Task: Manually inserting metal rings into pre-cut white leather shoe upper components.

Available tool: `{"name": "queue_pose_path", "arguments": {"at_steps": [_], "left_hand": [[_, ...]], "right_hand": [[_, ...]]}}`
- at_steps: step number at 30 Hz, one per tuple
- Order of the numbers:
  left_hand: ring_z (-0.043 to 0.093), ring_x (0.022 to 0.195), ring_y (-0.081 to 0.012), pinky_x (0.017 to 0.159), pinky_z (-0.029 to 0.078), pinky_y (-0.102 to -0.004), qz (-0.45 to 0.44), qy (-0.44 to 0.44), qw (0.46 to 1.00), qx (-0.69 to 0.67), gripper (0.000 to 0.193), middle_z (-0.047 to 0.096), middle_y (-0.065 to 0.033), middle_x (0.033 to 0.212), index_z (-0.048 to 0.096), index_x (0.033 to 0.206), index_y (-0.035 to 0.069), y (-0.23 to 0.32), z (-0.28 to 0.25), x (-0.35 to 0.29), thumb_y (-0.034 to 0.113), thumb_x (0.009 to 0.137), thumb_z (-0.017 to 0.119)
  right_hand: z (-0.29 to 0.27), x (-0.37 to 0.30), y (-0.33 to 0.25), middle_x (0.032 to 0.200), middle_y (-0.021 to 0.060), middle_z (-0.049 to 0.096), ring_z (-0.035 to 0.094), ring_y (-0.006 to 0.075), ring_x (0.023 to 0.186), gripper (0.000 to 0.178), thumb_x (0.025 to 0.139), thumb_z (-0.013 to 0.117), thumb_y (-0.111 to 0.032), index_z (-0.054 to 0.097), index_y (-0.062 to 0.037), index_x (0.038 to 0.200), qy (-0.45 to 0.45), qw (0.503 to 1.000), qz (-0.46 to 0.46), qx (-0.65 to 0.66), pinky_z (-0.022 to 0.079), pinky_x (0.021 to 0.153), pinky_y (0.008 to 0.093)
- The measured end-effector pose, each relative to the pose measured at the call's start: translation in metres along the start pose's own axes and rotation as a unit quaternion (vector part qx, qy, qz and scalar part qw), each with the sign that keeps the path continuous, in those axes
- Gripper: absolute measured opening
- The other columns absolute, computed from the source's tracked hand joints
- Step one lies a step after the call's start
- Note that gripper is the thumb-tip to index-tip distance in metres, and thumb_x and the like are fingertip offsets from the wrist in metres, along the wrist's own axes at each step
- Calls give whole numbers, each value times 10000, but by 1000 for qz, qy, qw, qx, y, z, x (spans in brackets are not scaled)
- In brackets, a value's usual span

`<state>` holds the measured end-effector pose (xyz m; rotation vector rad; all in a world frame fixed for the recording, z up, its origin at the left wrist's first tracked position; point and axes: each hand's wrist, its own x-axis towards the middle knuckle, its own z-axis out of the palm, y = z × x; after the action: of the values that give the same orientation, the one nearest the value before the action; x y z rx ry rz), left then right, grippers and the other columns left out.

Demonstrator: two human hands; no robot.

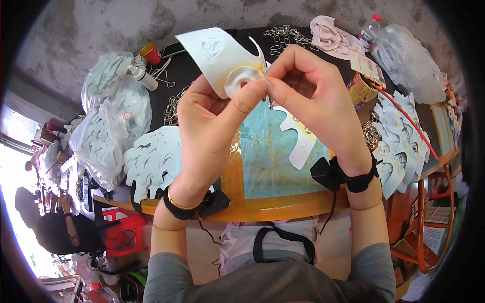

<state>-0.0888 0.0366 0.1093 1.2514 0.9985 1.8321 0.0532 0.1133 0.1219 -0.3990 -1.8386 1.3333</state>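
White cutout (222, 58) pinched between left hand (209, 129) and right hand (308, 96) grips.

I see both hands raised over the table (283, 204): my left hand (212, 126) and right hand (308, 96) pinch a white cut-out piece (220, 53) between fingertips. Stacks of white cut-outs (151, 161) lie left, metal rings (285, 35) far back.
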Motion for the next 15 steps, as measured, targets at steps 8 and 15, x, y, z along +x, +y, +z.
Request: {"name": "queue_pose_path", "arguments": {"at_steps": [8,15], "left_hand": [[614,827,-106,758,498,-251,-31,22,999,-30,217,650,-66,951,597,1017,-33,3,1,-5,63,828,647],[595,800,-77,711,481,-222,-19,-11,1000,17,237,649,-47,931,597,1011,-37,8,2,-10,47,798,658]], "right_hand": [[0,3,6,994,8,563,531,69,902,352,780,697,-96,522,-32,1079,47,987,-94,-121,426,746,214],[-12,2,-1,1142,22,524,480,94,1041,615,706,690,-98,441,-67,1267,-69,991,-52,-97,384,878,252]]}}
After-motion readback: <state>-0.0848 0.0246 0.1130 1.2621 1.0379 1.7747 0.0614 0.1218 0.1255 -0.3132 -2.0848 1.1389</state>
